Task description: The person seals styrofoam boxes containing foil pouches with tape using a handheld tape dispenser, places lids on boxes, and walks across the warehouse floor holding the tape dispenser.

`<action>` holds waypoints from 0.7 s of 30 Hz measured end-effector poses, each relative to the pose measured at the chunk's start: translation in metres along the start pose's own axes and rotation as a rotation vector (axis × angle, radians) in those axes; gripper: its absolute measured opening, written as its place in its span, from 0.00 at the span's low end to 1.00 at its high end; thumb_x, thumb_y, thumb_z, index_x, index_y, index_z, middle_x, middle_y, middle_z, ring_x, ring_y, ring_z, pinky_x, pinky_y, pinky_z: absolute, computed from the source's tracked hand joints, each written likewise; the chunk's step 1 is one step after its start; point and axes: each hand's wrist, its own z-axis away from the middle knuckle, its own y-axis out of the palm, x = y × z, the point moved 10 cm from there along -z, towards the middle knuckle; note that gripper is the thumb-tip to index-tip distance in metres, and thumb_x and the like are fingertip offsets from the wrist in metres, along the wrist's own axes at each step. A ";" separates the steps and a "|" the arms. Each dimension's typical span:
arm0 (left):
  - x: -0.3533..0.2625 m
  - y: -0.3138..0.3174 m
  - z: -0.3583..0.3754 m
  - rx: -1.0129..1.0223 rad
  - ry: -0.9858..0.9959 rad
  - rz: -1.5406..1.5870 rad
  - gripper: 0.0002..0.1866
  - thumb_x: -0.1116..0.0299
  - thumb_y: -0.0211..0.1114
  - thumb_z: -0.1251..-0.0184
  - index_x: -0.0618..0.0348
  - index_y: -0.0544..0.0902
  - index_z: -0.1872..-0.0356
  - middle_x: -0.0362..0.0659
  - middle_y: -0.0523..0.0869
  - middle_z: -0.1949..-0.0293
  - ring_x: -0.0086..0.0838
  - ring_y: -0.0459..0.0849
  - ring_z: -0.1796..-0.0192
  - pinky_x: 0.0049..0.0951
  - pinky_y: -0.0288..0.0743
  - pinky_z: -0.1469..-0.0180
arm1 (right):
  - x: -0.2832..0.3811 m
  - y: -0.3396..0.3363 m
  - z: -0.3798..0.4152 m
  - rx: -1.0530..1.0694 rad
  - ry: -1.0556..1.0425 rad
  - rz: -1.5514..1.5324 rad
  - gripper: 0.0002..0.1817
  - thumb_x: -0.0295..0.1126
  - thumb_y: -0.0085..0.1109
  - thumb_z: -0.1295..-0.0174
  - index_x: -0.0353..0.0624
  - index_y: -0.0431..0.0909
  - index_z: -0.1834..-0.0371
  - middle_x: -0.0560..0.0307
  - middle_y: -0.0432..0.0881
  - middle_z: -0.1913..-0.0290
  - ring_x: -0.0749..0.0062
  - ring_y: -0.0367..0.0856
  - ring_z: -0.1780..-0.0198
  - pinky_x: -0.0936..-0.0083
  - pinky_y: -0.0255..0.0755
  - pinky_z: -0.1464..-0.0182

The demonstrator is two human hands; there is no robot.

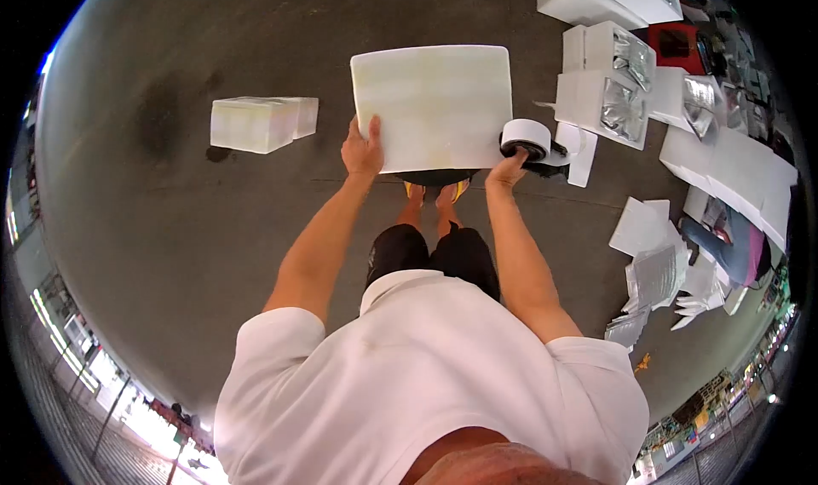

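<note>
A large white box [433, 106] with a flat, blank top is in front of my body, above my feet. My left hand [364, 151] grips its left edge near the lower corner, thumb on the top face. At the box's lower right corner, my right hand [509, 170] is closed around a black tape dispenser [545, 166] with a wide white tape roll [527, 134] on it. The roll touches or nearly touches the box's right edge; the exact contact is hidden.
White boxes [251, 126] rest on the grey floor [281, 229] to the left. At the right stand several boxes with silvery lining [624, 106], a red crate [675, 45] and scattered white and silvery sheets [656, 272]. Another person [731, 251] is low beside them.
</note>
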 end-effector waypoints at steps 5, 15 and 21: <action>-0.001 0.003 -0.012 0.043 0.052 -0.063 0.39 0.30 0.49 0.37 0.55 0.76 0.42 0.56 0.86 0.57 0.54 0.84 0.53 0.48 0.75 0.51 | 0.005 -0.001 -0.018 0.416 0.267 0.138 0.17 0.38 0.49 0.34 0.38 0.75 0.49 0.54 0.79 0.51 0.67 0.78 0.53 0.68 0.74 0.53; 0.028 0.013 0.053 0.241 -0.379 0.584 0.39 0.35 0.55 0.35 0.64 0.75 0.40 0.47 0.82 0.48 0.31 0.79 0.47 0.33 0.72 0.46 | 0.028 0.083 0.000 0.868 0.513 -0.055 0.28 0.55 0.43 0.32 0.46 0.70 0.39 0.57 0.76 0.43 0.64 0.73 0.41 0.65 0.67 0.38; 0.058 0.035 0.028 0.225 -0.264 0.505 0.38 0.35 0.53 0.34 0.63 0.78 0.43 0.49 0.85 0.52 0.33 0.81 0.48 0.33 0.72 0.45 | 0.037 0.076 -0.001 0.893 0.228 0.195 0.16 0.39 0.41 0.28 0.48 0.70 0.41 0.56 0.76 0.46 0.65 0.75 0.45 0.68 0.70 0.40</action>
